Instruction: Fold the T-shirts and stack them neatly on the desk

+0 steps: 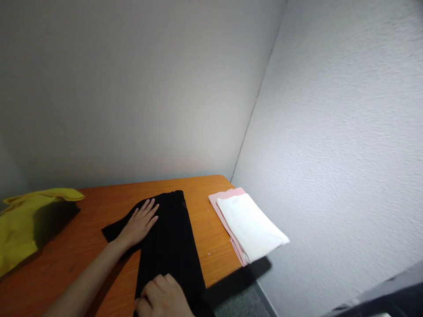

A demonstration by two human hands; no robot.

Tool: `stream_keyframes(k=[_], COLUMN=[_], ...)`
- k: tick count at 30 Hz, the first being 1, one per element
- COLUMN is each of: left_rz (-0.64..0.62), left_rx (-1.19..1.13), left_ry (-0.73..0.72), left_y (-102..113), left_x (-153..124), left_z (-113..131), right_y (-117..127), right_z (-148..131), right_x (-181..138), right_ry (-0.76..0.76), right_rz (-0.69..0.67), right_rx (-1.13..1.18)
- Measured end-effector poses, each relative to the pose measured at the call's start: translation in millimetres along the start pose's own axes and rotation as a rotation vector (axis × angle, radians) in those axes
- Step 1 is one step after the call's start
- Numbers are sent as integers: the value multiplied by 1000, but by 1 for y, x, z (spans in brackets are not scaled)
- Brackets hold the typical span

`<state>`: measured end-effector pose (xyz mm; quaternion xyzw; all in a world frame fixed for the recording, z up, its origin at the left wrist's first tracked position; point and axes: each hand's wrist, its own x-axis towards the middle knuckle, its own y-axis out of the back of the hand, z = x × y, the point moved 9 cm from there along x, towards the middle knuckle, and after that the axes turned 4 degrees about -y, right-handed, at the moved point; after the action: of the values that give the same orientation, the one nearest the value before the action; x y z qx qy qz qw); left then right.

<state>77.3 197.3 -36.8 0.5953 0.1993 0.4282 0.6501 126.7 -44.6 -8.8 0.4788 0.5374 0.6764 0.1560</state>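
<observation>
A black garment (172, 246) lies folded lengthwise on the orange wooden table (99, 207). My left hand (140, 223) rests flat on its upper left part, fingers stretched out and spread, holding nothing. My right hand (162, 296) sits at the bottom of the view with its fingers curled down on the near end of the black garment, pinching the cloth.
A folded white cloth (247, 226) lies on a folded pink cloth (228, 198) at the table's right edge, overhanging it. A crumpled yellow garment (23, 220) lies at the far left. Grey walls meet in a corner behind the table. Grey floor shows below the right edge.
</observation>
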Motion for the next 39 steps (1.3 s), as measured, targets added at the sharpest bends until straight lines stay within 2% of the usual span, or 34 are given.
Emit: stream_keyframes(k=[4, 9, 11, 15, 18, 21, 23, 25, 27, 31, 34, 39], left_rz=[-13, -30, -26, -19, 10, 113, 157, 161, 134, -6, -45, -71], left_rx=[-19, -29, -32, -42, -66, -82, -27, 53, 110, 69, 20, -42], left_ry=[-20, -7, -9, -11, -28, -14, 105, 255, 374, 558, 600, 616], left_y=[-4, -8, -8, -7, -1, 15, 27, 39, 48, 50, 47, 35], left_x=[0, 2, 2, 0, -2, -7, -15, -27, -42, -68, -75, -73], left_z=[-4, -10, -11, -5, 0, -10, -32, -59, -81, -107, -114, -124], right_y=[3, 29, 31, 16, 14, 38, 56, 65, 57, 14, -15, -44], right_z=[1, 13, 10, -4, -4, 19, 49, 82, 111, 145, 148, 138], right_x=[-1, -8, -13, -22, -17, 6, 31, 58, 86, 134, 161, 185], right_ry=[54, 115, 150, 187, 187, 116, 20, -49, -84, -148, -157, -145], right_rz=[40, 133, 140, 94, -22, -110, -119, -133, -182, -356, -449, -521], right_rx=[17, 54, 45, 7, 24, 122, 168, 179, 158, 81, 31, -11])
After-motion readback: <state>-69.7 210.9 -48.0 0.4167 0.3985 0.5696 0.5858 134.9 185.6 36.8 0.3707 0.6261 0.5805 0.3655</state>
